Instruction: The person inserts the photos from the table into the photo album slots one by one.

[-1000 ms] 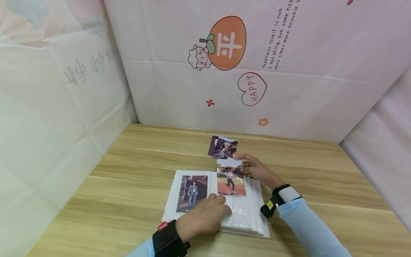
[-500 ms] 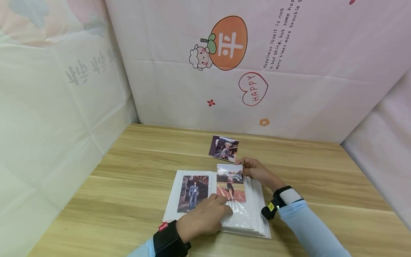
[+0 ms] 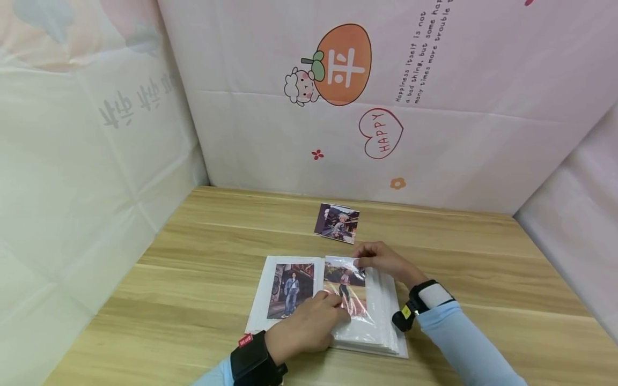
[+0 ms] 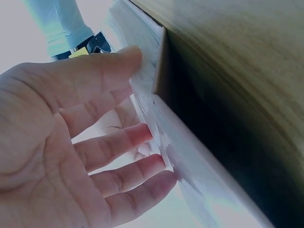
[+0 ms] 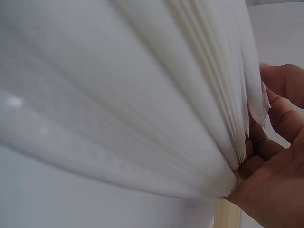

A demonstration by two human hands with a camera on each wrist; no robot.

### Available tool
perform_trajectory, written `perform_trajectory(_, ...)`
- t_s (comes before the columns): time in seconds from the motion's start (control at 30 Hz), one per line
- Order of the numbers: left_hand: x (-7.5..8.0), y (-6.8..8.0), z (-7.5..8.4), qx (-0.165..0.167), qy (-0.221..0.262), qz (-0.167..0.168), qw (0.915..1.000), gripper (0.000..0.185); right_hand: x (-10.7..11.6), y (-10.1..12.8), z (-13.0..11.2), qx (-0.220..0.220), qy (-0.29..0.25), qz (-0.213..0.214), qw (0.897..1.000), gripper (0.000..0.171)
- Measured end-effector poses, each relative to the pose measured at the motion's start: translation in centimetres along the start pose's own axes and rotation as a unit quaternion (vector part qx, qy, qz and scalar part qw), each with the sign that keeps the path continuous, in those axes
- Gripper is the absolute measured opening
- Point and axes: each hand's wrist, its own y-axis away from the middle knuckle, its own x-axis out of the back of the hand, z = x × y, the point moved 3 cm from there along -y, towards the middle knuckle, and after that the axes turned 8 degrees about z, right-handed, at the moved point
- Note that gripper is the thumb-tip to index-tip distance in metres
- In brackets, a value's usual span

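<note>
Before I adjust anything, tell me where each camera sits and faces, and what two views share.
Head: worn on the head, facing forward and down at the album, loose photos and table; left hand, right hand and both sleeves show.
Left wrist: worn on that wrist, facing the album's edge; the left hand and part of the right sleeve show.
Right wrist: worn on that wrist, facing the album's pages side-on; part of the right hand shows.
Head and left wrist share the left hand.

a makeshift booth: printed cloth walls (image 3: 251, 139) on three sides of a wood-grain tabletop (image 3: 145, 300)
</note>
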Motion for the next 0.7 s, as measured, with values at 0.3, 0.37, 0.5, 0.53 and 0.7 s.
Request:
perform_trajectory(0.3, -0.06, -0.04, -0.02, -0.007, -0.008, 0.000, 0.9999, 0.043, -0.27, 0.21, -0.16, 0.004, 0.001, -0.005, 1.000, 0.018)
perform_trajectory(0.37, -0.09, -0.04, -0.05, -0.007, -0.003, 0.000, 1.0000, 0.043, -0.33, 0.22, -0.09, 0.006, 0.005, -0.006, 1.000, 0.017)
perform_trajectory(0.5, -0.09, -0.03, -0.08, -0.008, 0.006, 0.004, 0.9999, 0.043, -0.39, 0.25, 0.05, 0.004, 0.012, -0.008, 1.000, 0.016)
perform_trajectory(0.53, -0.09, -0.04, -0.09, -0.008, 0.008, 0.005, 0.9999, 0.043, -0.42, 0.27, 0.10, 0.001, 0.013, -0.009, 1.000, 0.016)
perform_trajectory(0.7, -0.13, -0.01, -0.07, -0.012, 0.017, 0.004, 0.9998, 0.041, -0.51, 0.57, 0.16, -0.008, 0.016, -0.016, 1.000, 0.016)
